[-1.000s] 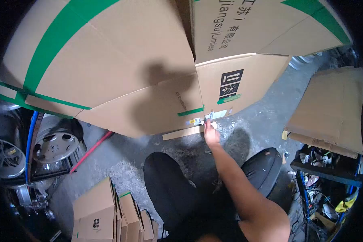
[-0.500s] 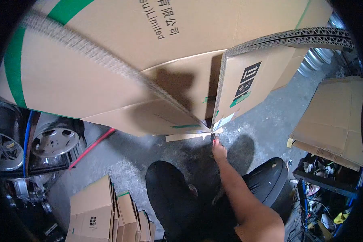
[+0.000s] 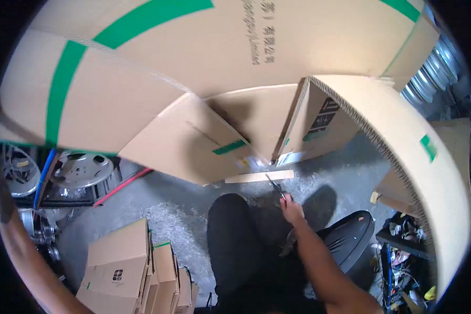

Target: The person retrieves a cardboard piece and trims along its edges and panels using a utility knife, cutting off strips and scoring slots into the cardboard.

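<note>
My right hand is closed around a utility knife, whose long thin blade points up toward the cardboard. Just beyond the blade stands a large cardboard box with green tape and printed lettering, cut open at a lower corner. Its loose side panel bends out in a curve to the right. A narrow cardboard strip lies on the floor below the cut corner. My left arm reaches up the left edge of the view; my left hand is mostly lost in the dark border near the box, its fingers hidden.
Folded cardboard boxes stand at the lower left. Wheel rims sit on a rack at left beside a red bar. More silvery rims are at upper right. A cluttered dark shelf stands at right.
My right hand has drawn the knife back from the box corner, slightly down and right. The right panel has swung outward and down. My left arm has come into view at left.
</note>
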`<action>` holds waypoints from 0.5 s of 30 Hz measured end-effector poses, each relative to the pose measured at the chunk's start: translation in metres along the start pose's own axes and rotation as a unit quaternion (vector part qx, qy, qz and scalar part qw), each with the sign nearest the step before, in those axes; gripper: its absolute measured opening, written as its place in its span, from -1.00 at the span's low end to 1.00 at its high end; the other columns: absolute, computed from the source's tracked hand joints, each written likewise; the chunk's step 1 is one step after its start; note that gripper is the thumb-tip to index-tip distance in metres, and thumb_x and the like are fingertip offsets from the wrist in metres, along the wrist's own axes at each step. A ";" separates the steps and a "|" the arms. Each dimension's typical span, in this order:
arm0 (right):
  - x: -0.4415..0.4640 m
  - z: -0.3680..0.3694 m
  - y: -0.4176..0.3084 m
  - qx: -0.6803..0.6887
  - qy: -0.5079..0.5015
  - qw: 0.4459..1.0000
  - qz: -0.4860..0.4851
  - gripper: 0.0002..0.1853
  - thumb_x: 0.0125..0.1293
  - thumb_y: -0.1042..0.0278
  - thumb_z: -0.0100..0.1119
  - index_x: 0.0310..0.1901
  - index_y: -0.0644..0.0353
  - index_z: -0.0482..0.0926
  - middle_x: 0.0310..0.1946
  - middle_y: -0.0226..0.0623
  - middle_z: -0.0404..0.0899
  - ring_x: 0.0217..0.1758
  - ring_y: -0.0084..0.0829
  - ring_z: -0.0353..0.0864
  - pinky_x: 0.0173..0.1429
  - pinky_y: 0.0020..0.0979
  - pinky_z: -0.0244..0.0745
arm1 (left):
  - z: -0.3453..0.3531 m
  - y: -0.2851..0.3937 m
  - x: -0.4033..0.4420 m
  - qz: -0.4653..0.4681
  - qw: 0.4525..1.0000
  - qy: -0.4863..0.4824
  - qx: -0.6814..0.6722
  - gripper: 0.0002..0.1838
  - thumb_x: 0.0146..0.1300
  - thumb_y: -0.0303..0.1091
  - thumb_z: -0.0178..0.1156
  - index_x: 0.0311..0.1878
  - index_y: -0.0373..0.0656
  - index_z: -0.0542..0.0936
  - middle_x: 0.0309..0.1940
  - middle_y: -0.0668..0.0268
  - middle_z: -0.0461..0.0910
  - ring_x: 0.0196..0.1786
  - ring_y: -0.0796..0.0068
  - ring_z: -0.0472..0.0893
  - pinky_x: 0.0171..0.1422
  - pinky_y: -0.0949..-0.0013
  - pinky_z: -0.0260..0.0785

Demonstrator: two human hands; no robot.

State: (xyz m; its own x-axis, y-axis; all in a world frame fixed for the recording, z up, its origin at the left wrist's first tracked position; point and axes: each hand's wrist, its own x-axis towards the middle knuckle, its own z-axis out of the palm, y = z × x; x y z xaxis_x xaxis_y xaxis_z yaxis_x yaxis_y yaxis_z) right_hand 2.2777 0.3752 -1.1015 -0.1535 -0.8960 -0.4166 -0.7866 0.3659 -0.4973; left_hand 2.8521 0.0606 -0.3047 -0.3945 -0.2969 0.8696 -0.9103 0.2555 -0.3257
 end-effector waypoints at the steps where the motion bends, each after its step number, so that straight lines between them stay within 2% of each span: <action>1: -0.001 -0.018 -0.019 0.000 0.004 1.000 -0.018 -0.58 0.60 -0.12 -0.07 0.22 0.00 0.40 -0.31 0.21 0.70 -0.20 0.39 0.66 -0.07 0.33 0.52 | 0.006 -0.006 -0.001 0.026 0.999 0.038 0.000 -0.27 0.46 0.26 0.01 -0.71 -0.13 0.44 -0.74 0.37 0.50 -0.69 0.49 0.38 -0.60 0.28 0.37; 2: 0.004 -0.036 -0.038 0.033 0.085 0.993 -0.080 -0.61 0.56 -0.12 0.05 0.08 0.05 0.51 -0.43 0.19 0.66 -0.29 0.37 0.66 -0.17 0.29 0.53 | 0.010 0.019 0.000 -0.039 0.998 0.037 -0.034 -0.33 0.45 0.21 0.02 -0.66 -0.13 0.44 -0.69 0.34 0.53 -0.66 0.49 0.38 -0.58 0.26 0.38; 3: 0.006 -0.067 -0.063 0.064 0.092 0.987 -0.116 -0.64 0.53 -0.06 0.14 -0.09 0.10 0.57 -0.48 0.17 0.63 -0.33 0.29 0.66 -0.23 0.21 0.55 | 0.018 0.044 0.002 -0.103 0.991 0.034 -0.072 -0.39 0.43 0.16 0.03 -0.61 -0.13 0.43 -0.64 0.31 0.56 -0.63 0.49 0.39 -0.57 0.25 0.39; 4: 0.001 -0.096 -0.081 0.037 0.091 0.984 -0.152 -0.63 0.53 -0.07 0.14 -0.12 0.11 0.55 -0.52 0.12 0.63 -0.35 0.24 0.68 -0.24 0.19 0.56 | 0.031 0.028 0.004 -0.083 0.985 0.071 -0.132 -0.49 0.42 0.12 0.10 -0.48 -0.13 0.49 -0.59 0.22 0.59 -0.65 0.44 0.39 -0.57 0.17 0.40; 5: -0.006 -0.124 -0.098 0.010 0.090 0.978 -0.189 -0.62 0.52 -0.08 0.14 -0.15 0.11 0.54 -0.56 0.07 0.63 -0.37 0.19 0.70 -0.25 0.17 0.58 | 0.034 0.028 0.008 -0.048 0.992 0.063 -0.103 -0.52 0.45 0.16 0.04 -0.38 -0.03 0.59 -0.54 0.11 0.63 -0.59 0.30 0.46 -0.50 0.12 0.50; 7: -0.031 -0.183 -0.119 -0.067 0.108 0.931 -0.342 -0.65 0.49 -0.04 0.17 -0.22 0.12 0.52 -0.45 -0.06 0.71 -0.42 0.05 0.74 -0.34 0.04 0.63 | 0.034 0.002 0.011 0.066 0.996 0.033 0.052 -0.58 0.47 0.17 0.12 -0.03 -0.01 0.62 -0.27 0.13 0.70 -0.28 0.17 0.60 -0.20 0.17 0.53; 9: -0.055 -0.238 -0.124 -0.155 0.104 0.883 -0.430 -0.73 0.46 0.08 0.18 -0.12 0.13 0.52 -0.37 -0.15 0.73 -0.46 -0.02 0.74 -0.39 -0.03 0.64 | 0.033 -0.020 0.011 0.175 0.963 0.006 0.203 -0.46 0.48 0.18 0.20 0.32 0.02 0.64 0.01 0.14 0.77 0.02 0.04 0.74 0.09 0.22 0.56; 10: -0.061 -0.260 -0.121 -0.184 0.089 0.879 -0.430 -0.75 0.42 0.16 0.19 -0.06 0.15 0.50 -0.31 -0.13 0.70 -0.46 -0.04 0.73 -0.41 -0.05 0.63 | 0.041 0.004 0.004 -0.049 0.997 -0.006 0.055 -0.46 0.56 0.12 0.08 0.47 0.14 0.47 0.28 0.19 0.64 0.23 -0.08 0.64 0.24 0.16 0.51; 12: -0.071 -0.308 -0.122 -0.217 0.064 0.876 -0.427 -0.70 0.34 0.30 0.20 0.03 0.22 0.45 -0.21 -0.07 0.60 -0.46 -0.04 0.70 -0.44 -0.05 0.61 | 0.042 0.012 0.009 0.075 0.981 -0.049 0.172 -0.45 0.40 0.02 0.31 0.34 -0.05 0.58 0.14 0.05 0.65 0.17 -0.05 0.65 0.20 0.15 0.53; 14: -0.072 -0.353 -0.124 -0.214 0.033 0.893 -0.395 -0.66 0.27 0.39 0.22 0.04 0.26 0.43 -0.17 -0.01 0.51 -0.41 -0.01 0.68 -0.40 -0.03 0.60 | 0.043 0.083 0.015 0.054 0.985 0.065 0.147 -0.48 0.34 0.06 0.37 0.10 -0.20 0.66 -0.14 0.05 0.73 -0.10 0.09 0.70 -0.01 0.17 0.53; 15: -0.066 -0.375 -0.122 -0.210 0.010 0.907 -0.365 -0.65 0.23 0.43 0.23 0.03 0.28 0.43 -0.15 0.00 0.47 -0.36 0.01 0.67 -0.35 -0.02 0.60 | 0.037 0.145 0.012 -0.009 0.977 0.212 -0.002 -0.48 0.39 0.12 0.33 -0.04 -0.25 0.67 -0.24 0.08 0.74 -0.25 0.17 0.69 -0.13 0.16 0.49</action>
State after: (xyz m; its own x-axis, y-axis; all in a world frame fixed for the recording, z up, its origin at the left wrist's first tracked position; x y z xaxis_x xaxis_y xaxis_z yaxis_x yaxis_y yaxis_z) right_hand 2.1599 0.2957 -0.7276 0.4929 -0.8667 -0.0762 -0.8404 -0.4516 -0.2998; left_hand 2.7109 0.0599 -0.3548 -0.2909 0.1070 0.9508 -0.9154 0.2579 -0.3091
